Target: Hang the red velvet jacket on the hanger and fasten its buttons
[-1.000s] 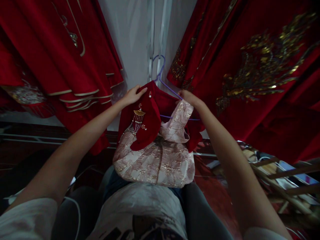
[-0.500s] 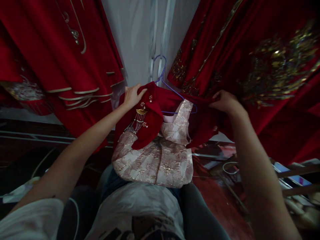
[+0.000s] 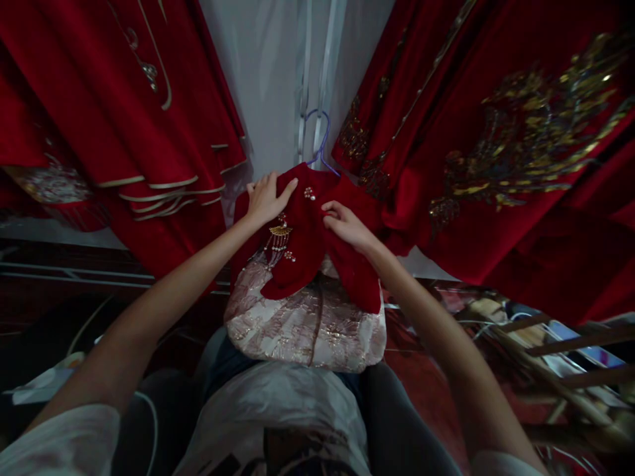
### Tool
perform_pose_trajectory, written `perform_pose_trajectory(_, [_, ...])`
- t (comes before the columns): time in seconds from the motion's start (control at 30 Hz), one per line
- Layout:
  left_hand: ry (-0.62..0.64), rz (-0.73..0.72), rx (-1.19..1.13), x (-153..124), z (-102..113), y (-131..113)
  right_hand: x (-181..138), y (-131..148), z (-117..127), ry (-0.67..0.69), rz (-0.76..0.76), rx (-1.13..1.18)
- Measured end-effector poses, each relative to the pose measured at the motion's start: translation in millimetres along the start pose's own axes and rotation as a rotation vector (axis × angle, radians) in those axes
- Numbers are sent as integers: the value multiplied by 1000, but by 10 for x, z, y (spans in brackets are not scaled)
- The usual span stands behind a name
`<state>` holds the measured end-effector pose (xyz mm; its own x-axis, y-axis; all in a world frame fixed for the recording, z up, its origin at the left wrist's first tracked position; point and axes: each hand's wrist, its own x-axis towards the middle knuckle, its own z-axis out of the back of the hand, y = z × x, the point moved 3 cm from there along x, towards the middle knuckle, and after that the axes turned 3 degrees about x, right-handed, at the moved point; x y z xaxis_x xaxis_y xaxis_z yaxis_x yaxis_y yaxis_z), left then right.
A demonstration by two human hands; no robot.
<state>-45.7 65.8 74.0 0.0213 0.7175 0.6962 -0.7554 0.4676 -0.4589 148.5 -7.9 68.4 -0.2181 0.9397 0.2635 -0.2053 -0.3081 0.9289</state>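
The right hand (image 3: 347, 228) has its fingers closed in a narrow pinch on the front edge of a short red jacket (image 3: 310, 241). The left hand (image 3: 265, 199) lies on the jacket's shoulder at the other side, thumb spread from the fingers; whether they grip the cloth I cannot tell. Just below the left fingers hangs a gold fan-shaped ornament (image 3: 280, 231) with beaded tassels, and between the two hands sits a beaded flower (image 3: 309, 194). A purple hanger (image 3: 328, 129) shows its hook above the fingers of both hands. Beneath them, under the jacket, a pale pink brocade garment (image 3: 317, 324) spreads toward the lap. Red gowns with gold trim (image 3: 461, 244) hang beyond the right fingers.
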Motion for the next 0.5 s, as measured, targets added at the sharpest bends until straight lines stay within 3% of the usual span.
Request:
perform_pose_trajectory(0.1, [-1, 54, 14, 3, 9, -38, 16, -56, -316, 105, 48, 97])
perform_pose_trajectory(0.23, [11, 132, 10, 30, -99, -191, -5, -173, -381, 110, 96, 126])
perform_pose_trajectory(0.4, [-36, -44, -17, -80, -248, -529, -62, -341, -282, 48, 123, 122])
perform_pose_trajectory(0.5, [-83, -116, -37, -140, -262, -575, -113, -394, -240, 11, 138, 126])
